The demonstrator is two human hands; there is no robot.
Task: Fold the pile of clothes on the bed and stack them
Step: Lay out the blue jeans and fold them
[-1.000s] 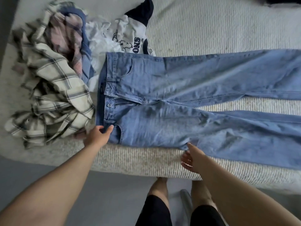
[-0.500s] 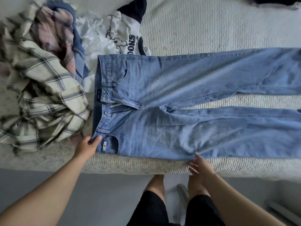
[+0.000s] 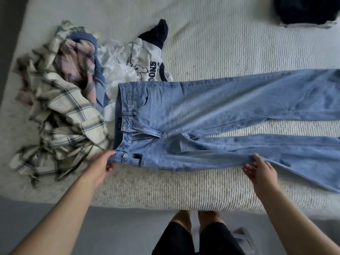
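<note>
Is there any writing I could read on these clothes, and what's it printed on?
"OONS", upside down and partly hidden: on the white printed shirt, beside a cartoon drawing.
Small collar tag on that shirt: too blurred to read.
Small label on the jeans by the near waistband corner: too small to read.

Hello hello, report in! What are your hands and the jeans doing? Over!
Left hand grips jeans waistband corner. Right hand pinches near leg's edge. Jeans spread flat, unfolded. Clothes pile beside waistband.
</note>
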